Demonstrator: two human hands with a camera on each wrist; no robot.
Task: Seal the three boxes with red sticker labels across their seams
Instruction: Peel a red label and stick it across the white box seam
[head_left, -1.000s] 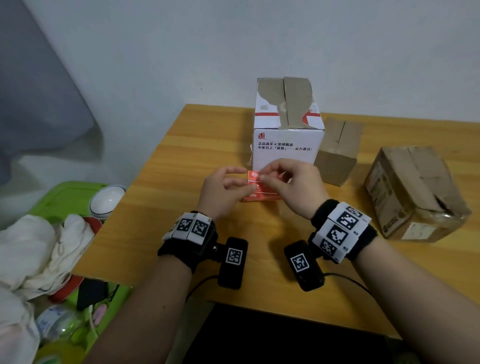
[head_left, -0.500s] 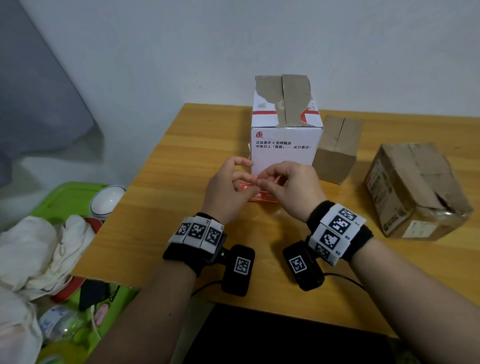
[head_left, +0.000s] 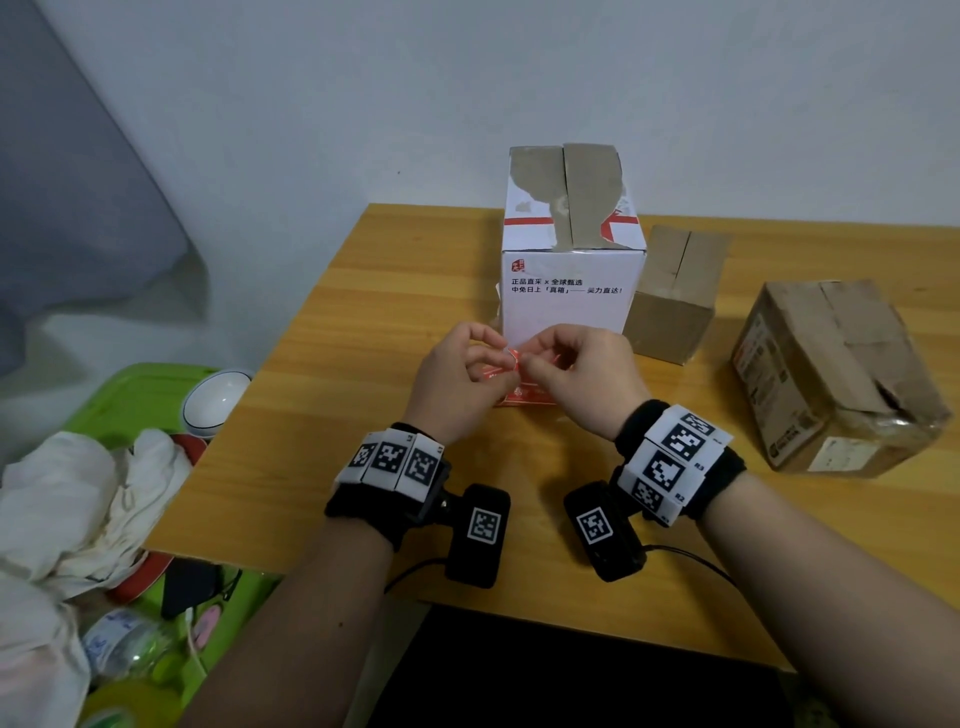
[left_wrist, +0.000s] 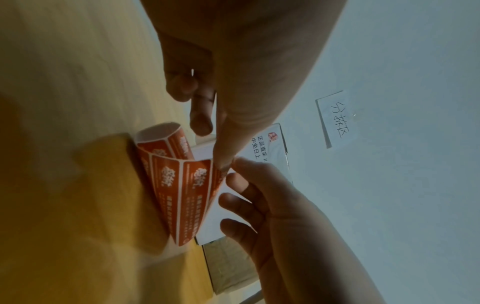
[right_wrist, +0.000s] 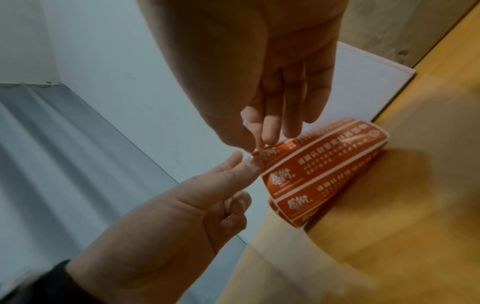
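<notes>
A sheet of red sticker labels (head_left: 524, 397) curls up from the wooden table (head_left: 363, 338) in front of the tall white box (head_left: 571, 301). My left hand (head_left: 501, 358) and right hand (head_left: 527, 358) meet at one raised corner of it. The left wrist view shows the sheet (left_wrist: 187, 191) bent into a loop, my left hand (left_wrist: 223, 162) pinching its corner. In the right wrist view my right hand (right_wrist: 259, 144) pinches that same corner of the sheet (right_wrist: 324, 164). I cannot tell whether a label has come off the backing. A small brown box (head_left: 675, 296) and a larger brown box (head_left: 831, 374) stand to the right.
A green bin (head_left: 135, 384) left of the table holds white cloths (head_left: 78, 499), a white bowl (head_left: 215, 400) and a bottle. A paper note (left_wrist: 335, 119) hangs on the wall. The table's near edge runs just behind my wrists.
Both hands have lifted the sheet's near corner off the table and drawn closer together, so the sheet now curls upward instead of lying flat.
</notes>
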